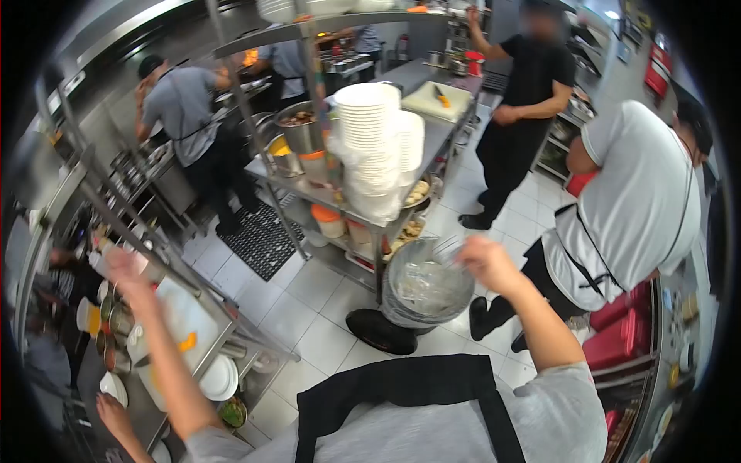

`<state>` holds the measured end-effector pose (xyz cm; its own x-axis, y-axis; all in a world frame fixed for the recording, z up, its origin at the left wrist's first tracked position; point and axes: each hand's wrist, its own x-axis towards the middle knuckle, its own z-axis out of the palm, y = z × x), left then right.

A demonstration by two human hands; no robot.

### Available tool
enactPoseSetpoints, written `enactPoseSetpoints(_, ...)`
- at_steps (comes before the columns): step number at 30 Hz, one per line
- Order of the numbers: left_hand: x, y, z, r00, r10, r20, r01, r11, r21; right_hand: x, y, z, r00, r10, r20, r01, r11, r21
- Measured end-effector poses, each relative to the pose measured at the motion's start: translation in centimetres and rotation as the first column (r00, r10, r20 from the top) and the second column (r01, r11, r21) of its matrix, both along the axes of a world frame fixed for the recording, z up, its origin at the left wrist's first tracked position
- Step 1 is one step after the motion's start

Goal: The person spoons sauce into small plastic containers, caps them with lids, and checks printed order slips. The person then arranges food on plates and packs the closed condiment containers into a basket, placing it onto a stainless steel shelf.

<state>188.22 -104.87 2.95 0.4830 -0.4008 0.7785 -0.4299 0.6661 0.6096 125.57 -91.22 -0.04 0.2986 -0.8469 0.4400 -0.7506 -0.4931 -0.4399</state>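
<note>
My left hand point(127, 272) is raised over the counter at the left, near a white cutting board point(185, 312) with an orange piece point(187, 342) on it. Motion smears its fingers, so their pose is unclear. In front of me my right hand point(488, 261) is held up with its fingers curled together, above the right rim of a lined trash bin point(429, 297). Thin pale lines show beside those fingers; what they belong to I cannot make out. Clear plastic point(424, 279) lies inside the bin, and its black lid point(380, 332) leans against the bin's base on the floor.
Ahead stands a steel shelf point(309, 181) with stacked white containers point(367, 123) and a large pot point(299, 123). One person point(617, 201) bends close on my right; another point(532, 92) stands beyond. Someone's hand point(112, 413) reaches in at lower left, near white plates point(220, 378).
</note>
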Motion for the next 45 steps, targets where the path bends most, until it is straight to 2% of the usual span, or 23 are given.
enactPoseSetpoints(1,-6.9,1.6,-0.9,0.897,-0.421,0.134,0.274,0.768,0.579,0.7,0.5,-0.1,0.993,0.116,0.022,-0.118,0.983,0.138)
enactPoseSetpoints(2,-18.2,5.2,-2.1,0.776,-0.506,-0.377,0.625,0.530,0.573,1.3,0.6,-0.1,0.966,0.257,0.030,-0.259,0.957,0.132)
enactPoseSetpoints(3,-24.2,6.8,-4.7,0.542,-0.832,-0.121,0.674,0.344,0.654,1.5,0.9,0.0,0.947,0.321,0.009,-0.317,0.933,0.169)
enactPoseSetpoints(4,-30.6,9.2,-4.0,0.358,-0.904,-0.233,0.756,0.134,0.640,1.3,1.0,0.5,0.928,0.373,-0.008,-0.367,0.916,0.163)
enactPoseSetpoints(6,-38.6,10.0,-5.5,0.118,-0.895,-0.430,0.771,-0.190,0.607,-0.4,1.1,1.2,0.905,0.423,0.034,-0.424,0.896,0.135)
enactPoseSetpoints(7,-41.5,9.8,-5.7,0.201,-0.896,-0.396,0.746,-0.123,0.655,-2.0,1.2,1.5,0.891,0.450,0.054,-0.453,0.883,0.122)
enactPoseSetpoints(8,-44.2,9.9,-5.4,0.353,-0.897,-0.266,0.787,0.130,0.603,-3.7,1.3,1.7,0.913,0.394,0.100,-0.404,0.909,0.100)
enactPoseSetpoints(9,-46.6,9.8,-4.4,0.485,-0.856,-0.182,0.746,0.296,0.597,-5.7,1.0,1.8,0.928,0.343,0.147,-0.357,0.931,0.079)
enactPoseSetpoints(10,-48.5,9.2,-4.1,0.567,-0.799,-0.201,0.732,0.377,0.567,-8.2,0.3,2.1,0.955,0.275,0.107,-0.281,0.959,0.043)
enactPoseSetpoints(11,-50.2,9.0,-3.2,0.693,-0.719,-0.047,0.641,0.584,0.498,-10.7,-0.7,2.5,0.976,0.207,0.071,-0.207,0.978,-0.002)
enactPoseSetpoints(12,-51.7,8.8,-2.4,0.744,-0.665,-0.065,0.617,0.647,0.448,-13.3,-2.0,3.1,0.985,0.097,0.142,-0.091,0.995,-0.046)
enactPoseSetpoints(13,-52.6,8.1,-3.0,0.694,-0.701,-0.167,0.709,0.622,0.332,-16.0,-3.3,4.0,0.976,-0.015,0.216,0.035,0.995,-0.088)
enactPoseSetpoints(15,-54.1,9.2,-3.0,0.720,-0.658,-0.221,0.689,0.643,0.334,-21.1,-6.2,5.5,0.939,-0.139,0.315,0.199,0.966,-0.165)
enactPoseSetpoints(19,-53.7,12.7,-6.0,0.775,-0.619,-0.131,0.597,0.646,0.476,-29.9,-11.5,5.8,0.769,-0.102,0.631,0.167,0.985,-0.045)
enactPoseSetpoints(21,-52.1,14.1,-7.6,0.813,-0.563,-0.152,0.559,0.678,0.477,-33.1,-13.7,5.3,0.769,-0.122,0.627,0.222,0.972,-0.083)
enactPoseSetpoints(23,-49.8,14.9,-9.8,0.854,-0.439,-0.280,0.521,0.705,0.481,-35.3,-15.5,4.9,0.735,-0.114,0.669,0.237,0.967,-0.097)
enactPoseSetpoints(30,-43.6,15.3,-15.0,0.947,-0.163,-0.276,0.293,0.789,0.540,-40.5,-24.0,3.7,0.734,-0.120,0.668,0.242,0.966,-0.093)
enactPoseSetpoints(33,-42.9,13.9,-15.8,0.965,-0.089,-0.245,0.215,0.805,0.553,-42.7,-28.9,3.3,0.730,-0.202,0.653,0.345,0.933,-0.098)
enactPoseSetpoints(36,-42.8,11.6,-15.8,0.976,-0.065,-0.207,0.172,0.811,0.558,-47.2,-35.9,2.4,0.625,-0.354,0.695,0.513,0.858,-0.025)
enactPoseSetpoints(39,-43.3,9.5,-16.0,0.976,-0.087,-0.200,0.186,0.812,0.553,-49.3,-39.4,3.1,0.480,-0.315,0.819,0.481,0.875,0.055)
enactPoseSetpoints(43,-45.0,8.0,-15.3,0.986,-0.031,-0.161,0.127,0.763,0.634,-52.3,-42.3,4.6,0.345,-0.380,0.858,0.505,0.846,0.172)
enactPoseSetpoints(44,-45.9,7.8,-14.7,0.989,-0.022,-0.147,0.114,0.750,0.652,-54.5,-44.5,3.6,0.384,-0.389,0.837,0.529,0.836,0.146)
enactPoseSetpoints(45,-46.7,7.4,-14.2,0.992,-0.021,-0.125,0.100,0.736,0.670,-54.9,-45.1,3.6,0.335,-0.367,0.868,0.498,0.851,0.167)
